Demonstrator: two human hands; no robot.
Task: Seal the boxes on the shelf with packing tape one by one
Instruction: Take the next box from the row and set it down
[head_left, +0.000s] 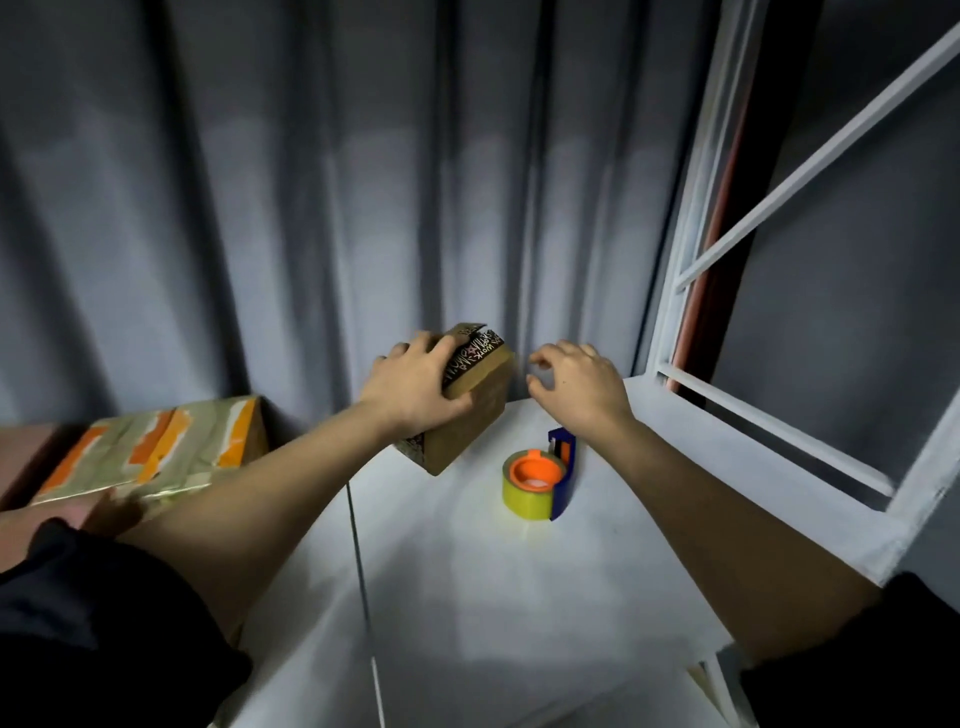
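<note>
A small brown cardboard box (470, 415) with a black printed strip on top is tilted above the white shelf (519, 571). My left hand (415, 387) grips its top left side, thumb on the near face. My right hand (576, 382) hovers just right of the box with loosely curled fingers, holding nothing. A tape dispenser (540, 480) with a yellow roll, orange hub and blue frame lies on the shelf in front of the box, below my right wrist.
A larger box (156, 449) covered in orange and shiny tape sits at the left on the shelf. A corrugated grey wall (311, 208) stands behind. A white metal shelf frame (779, 364) borders the right side.
</note>
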